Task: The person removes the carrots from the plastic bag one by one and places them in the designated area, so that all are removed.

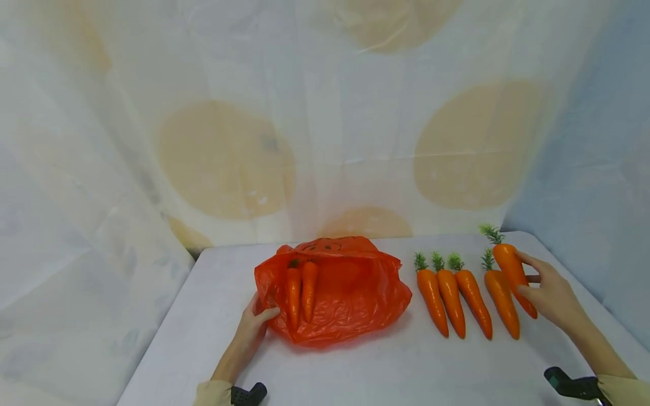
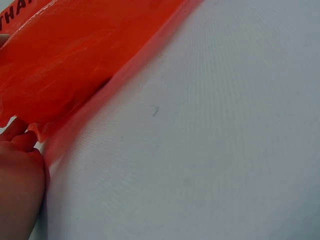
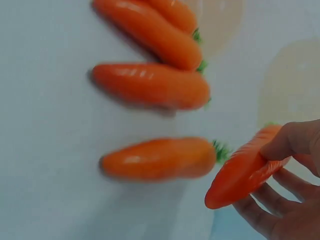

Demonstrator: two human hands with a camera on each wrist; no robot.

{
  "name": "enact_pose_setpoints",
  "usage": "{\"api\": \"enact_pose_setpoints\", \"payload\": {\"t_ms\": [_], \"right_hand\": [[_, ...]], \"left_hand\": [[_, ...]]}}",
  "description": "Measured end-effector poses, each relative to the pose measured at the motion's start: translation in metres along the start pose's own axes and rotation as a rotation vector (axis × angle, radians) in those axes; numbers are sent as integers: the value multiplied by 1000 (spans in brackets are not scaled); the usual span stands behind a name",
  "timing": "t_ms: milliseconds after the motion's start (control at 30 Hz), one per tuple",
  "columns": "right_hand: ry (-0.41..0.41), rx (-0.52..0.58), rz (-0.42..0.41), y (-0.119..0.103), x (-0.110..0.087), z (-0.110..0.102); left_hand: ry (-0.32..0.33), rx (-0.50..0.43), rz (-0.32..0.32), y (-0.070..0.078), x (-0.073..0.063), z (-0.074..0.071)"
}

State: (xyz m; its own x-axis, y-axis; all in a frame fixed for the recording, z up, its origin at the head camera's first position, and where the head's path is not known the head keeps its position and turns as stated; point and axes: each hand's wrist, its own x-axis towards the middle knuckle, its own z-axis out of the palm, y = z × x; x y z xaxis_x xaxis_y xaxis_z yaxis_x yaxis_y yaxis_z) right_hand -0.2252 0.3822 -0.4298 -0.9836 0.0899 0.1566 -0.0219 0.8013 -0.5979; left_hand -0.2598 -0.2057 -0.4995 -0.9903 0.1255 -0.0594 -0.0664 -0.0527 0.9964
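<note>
At the left side of a red plastic bag (image 1: pixel 350 304), my left hand (image 1: pixel 255 320) grips the film, thumb on the near face and the other fingers behind it. Two carrots (image 1: pixel 308 290) lie side by side at the bag's open mouth, against the red plastic. My right hand (image 1: pixel 552 290) holds a carrot (image 1: pixel 509 264) with a green leafy top, thumb on one side and fingers on the other. In the right wrist view this held carrot (image 3: pixel 242 172) is tilted, its tip angled down to the left. Left of it, the nearest table carrot (image 1: pixel 501 301) is partly overlapped.
Several more carrots (image 1: pixel 449 301) lie in a row on the white table (image 1: pixel 406 372), right of the bag, tips toward me. A pale sheet (image 1: pixel 350 169) with tan circles hangs behind the table, and more sheeting (image 1: pixel 594 186) closes in the sides.
</note>
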Motion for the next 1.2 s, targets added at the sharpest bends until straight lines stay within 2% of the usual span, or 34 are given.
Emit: {"api": "enact_pose_setpoints", "payload": {"t_ms": [100,400,700,833,1067,1200], "right_hand": [[12,-30,12,17,0,1],[-85,-58,94,46,-2,12],[-118,-95,71,41,3,26],[-140,-108,67,42,5,24],[-190,-112,124,45,6,18],[-198,-118,124,46,6,14]], "left_hand": [[13,5,-22,0,0,1],[2,2,-17,0,2,2],[-2,-21,26,-1,0,0],[-8,-32,34,-2,-2,-2],[-12,-21,24,-4,-1,-3],[-20,-6,32,-3,0,-3]]}}
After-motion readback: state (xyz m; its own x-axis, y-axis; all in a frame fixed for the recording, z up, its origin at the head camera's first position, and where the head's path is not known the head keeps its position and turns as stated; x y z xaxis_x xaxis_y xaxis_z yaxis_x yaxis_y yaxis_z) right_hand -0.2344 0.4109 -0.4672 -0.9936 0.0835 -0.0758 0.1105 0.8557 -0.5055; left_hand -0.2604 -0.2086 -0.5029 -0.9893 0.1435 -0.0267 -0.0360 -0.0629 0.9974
